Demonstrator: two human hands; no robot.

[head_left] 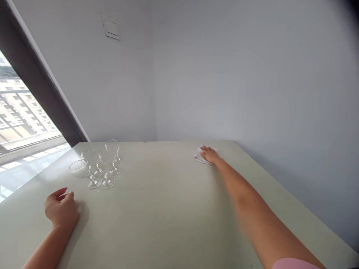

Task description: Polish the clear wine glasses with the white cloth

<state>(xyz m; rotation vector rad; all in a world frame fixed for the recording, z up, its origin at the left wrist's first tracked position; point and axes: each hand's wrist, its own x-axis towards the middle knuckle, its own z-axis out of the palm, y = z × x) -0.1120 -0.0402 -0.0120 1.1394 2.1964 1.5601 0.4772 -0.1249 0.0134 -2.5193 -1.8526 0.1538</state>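
Far out on the pale table [157, 209], my right hand [209, 154] presses down on a white cloth [199, 156]. The fingers lie over the cloth, which sticks out to the left and below them; part of it is hidden under the hand. My left hand [62, 207] rests on the table at the left, loosely curled, with a gap between thumb and fingers and nothing in it. Just beyond it stands a group of clear stemmed glasses [108, 183], several of them close together. The hand does not touch them.
A grey-white wall [252, 93] borders the table's right side, meeting another wall behind the far edge. That wall carries a light switch [111, 28]. At the left is a dark-framed window [25, 108] with buildings outside.
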